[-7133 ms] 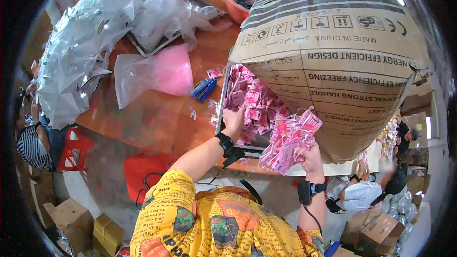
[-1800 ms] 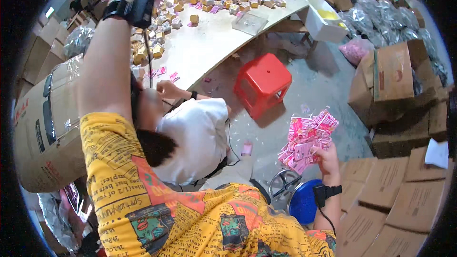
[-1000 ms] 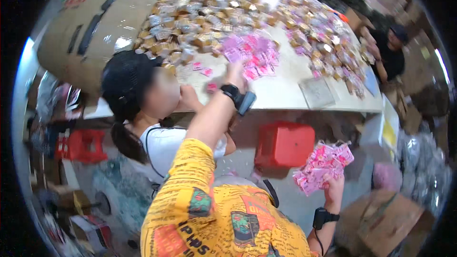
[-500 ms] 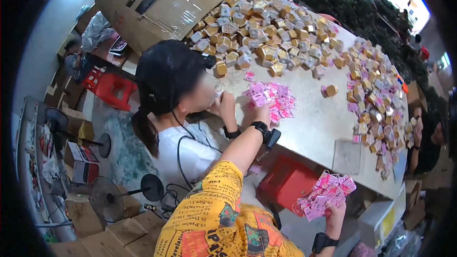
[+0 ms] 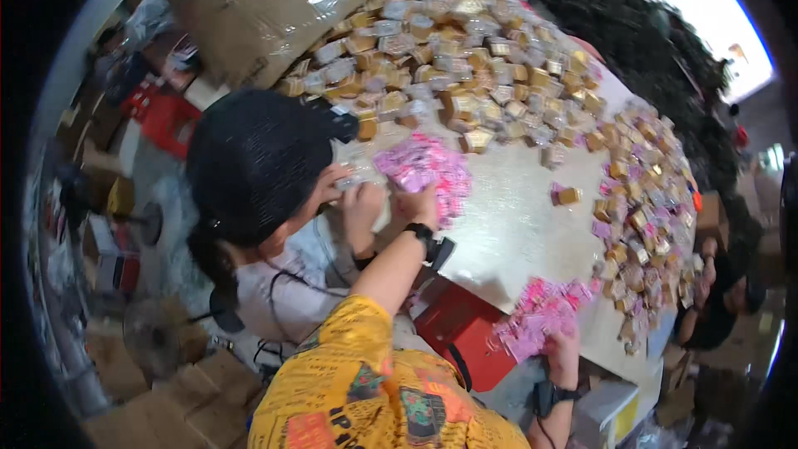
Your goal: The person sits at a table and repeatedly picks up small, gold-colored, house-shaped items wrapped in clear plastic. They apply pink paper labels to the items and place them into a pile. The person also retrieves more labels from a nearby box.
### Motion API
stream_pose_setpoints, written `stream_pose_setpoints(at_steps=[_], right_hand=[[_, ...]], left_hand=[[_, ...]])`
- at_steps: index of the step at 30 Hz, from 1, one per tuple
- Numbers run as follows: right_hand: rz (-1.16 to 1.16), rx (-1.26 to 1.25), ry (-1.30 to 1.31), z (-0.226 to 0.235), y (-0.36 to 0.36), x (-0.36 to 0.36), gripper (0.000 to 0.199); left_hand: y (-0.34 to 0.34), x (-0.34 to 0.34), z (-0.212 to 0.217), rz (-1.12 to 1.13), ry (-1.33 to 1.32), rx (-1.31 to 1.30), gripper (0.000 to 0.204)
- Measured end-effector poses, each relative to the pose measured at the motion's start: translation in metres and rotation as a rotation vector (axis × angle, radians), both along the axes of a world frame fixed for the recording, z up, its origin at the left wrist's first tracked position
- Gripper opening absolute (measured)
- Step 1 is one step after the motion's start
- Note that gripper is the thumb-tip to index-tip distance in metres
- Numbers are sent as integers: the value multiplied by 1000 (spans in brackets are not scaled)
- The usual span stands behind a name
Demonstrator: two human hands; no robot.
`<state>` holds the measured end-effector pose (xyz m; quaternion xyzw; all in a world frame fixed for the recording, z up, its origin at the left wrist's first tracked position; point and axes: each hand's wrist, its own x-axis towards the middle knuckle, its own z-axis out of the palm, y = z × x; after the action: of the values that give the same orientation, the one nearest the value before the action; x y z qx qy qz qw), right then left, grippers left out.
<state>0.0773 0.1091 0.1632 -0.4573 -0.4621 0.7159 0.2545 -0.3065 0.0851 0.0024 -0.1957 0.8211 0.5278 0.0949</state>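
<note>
My left hand (image 5: pixel 418 204) is closed on some small pink printed cards (image 5: pixel 416 168) at the near edge of the table, over a loose heap of more of them. Lower right, my right hand (image 5: pixel 564 349) grips a thick bunch of the same pink cards (image 5: pixel 540 316), held up by the table's front edge. The cards hide most of the fingers of both hands. Close to my left hand, a co-worker in a black cap (image 5: pixel 258 162) works with both hands (image 5: pixel 359 204) on something clear that blurs.
A big heap of gold, plastic-wrapped boxes (image 5: pixel 499 75) covers the table's far side; another (image 5: pixel 640 233), mixed with pink cards, lies right. One gold box (image 5: pixel 569 195) sits alone. A cardboard carton (image 5: pixel 274 8) stands back left, a red stool (image 5: pixel 465 333) below the edge. Another person (image 5: pixel 723 299) is far right.
The view has shifted and blurred. My right hand has lifted its bunch of cards nearer the table edge. The co-worker's hands have come down from the face to the table.
</note>
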Motion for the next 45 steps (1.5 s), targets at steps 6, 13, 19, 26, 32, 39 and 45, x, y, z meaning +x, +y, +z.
stream_pose_setpoints(at_steps=[6, 13, 19, 26, 32, 39, 45], right_hand=[[44, -20, 27, -19, 53, -48, 41], [-159, -64, -36, -65, 137, -37, 22], [-158, -181, -213, -106, 188, -32, 13], [-270, 60, -382, -191, 235, -1, 30], [-171, 266, -496, -123, 221, 14, 65], [-217, 522, -231, -44, 162, 122, 42], [172, 331, -381, -11, 62, 204, 25]], left_hand=[[-34, -9, 58, -232, -139, -165, 64], [-31, 2, 40, -370, -39, -348, 79], [-43, 19, 40, -373, 269, -347, 84], [-65, 82, 41, -604, 578, -117, 63], [-96, 124, 49, -882, 592, -32, 47], [-112, 159, 48, -1164, 430, -11, 31], [-65, 204, 50, -1419, 540, 98, 31]])
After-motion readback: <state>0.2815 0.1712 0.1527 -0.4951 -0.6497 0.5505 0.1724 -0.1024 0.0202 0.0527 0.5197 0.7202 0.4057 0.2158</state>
